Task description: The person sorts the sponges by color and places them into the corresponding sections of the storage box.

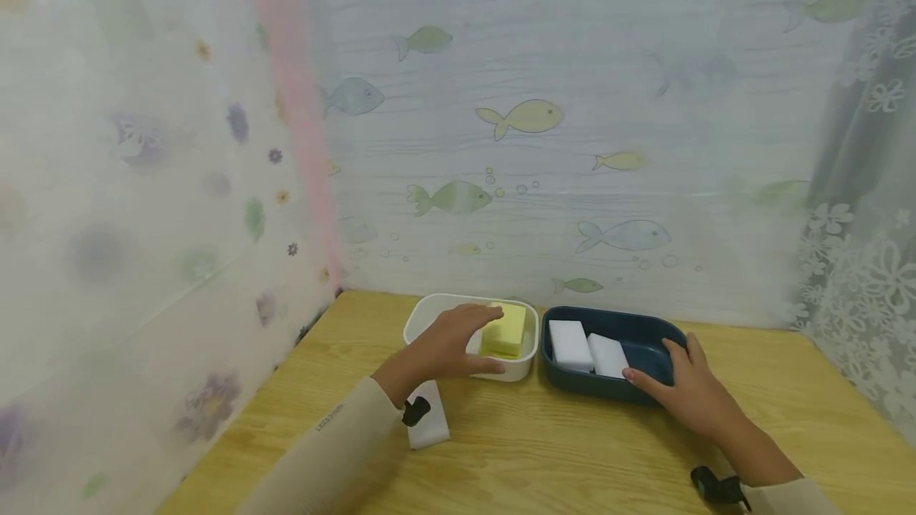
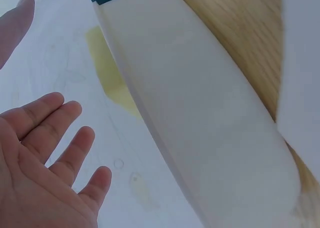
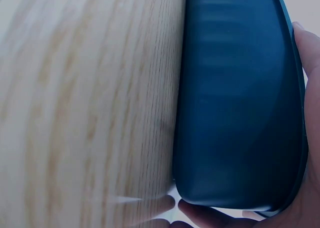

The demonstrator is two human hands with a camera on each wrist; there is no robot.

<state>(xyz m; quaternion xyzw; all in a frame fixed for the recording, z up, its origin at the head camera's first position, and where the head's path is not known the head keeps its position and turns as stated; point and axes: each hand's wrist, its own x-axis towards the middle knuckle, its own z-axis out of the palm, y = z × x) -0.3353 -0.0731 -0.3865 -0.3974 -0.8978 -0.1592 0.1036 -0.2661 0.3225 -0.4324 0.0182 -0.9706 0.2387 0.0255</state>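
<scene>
My left hand (image 1: 451,340) hovers over the white container (image 1: 429,308), thumb and fingers spread apart. Between thumb and fingers in the head view appears a yellow rectangular block (image 1: 505,331) inside the container; through the left wrist view the palm and fingers (image 2: 70,173) hold nothing. To the right stands a dark blue basin (image 1: 594,389) with two white blocks (image 1: 570,344) in its left half. My right hand (image 1: 694,388) grips the basin's right end, its thumb over the near rim and some fingers around the outer end wall.
Another white block (image 1: 429,420) lies on the wooden table (image 1: 544,459) near the left wrist, partly hidden by the wrist camera. A fish-patterned curtain (image 1: 529,205) hangs behind the containers. A flowered sheet (image 1: 143,261) hangs at the left.
</scene>
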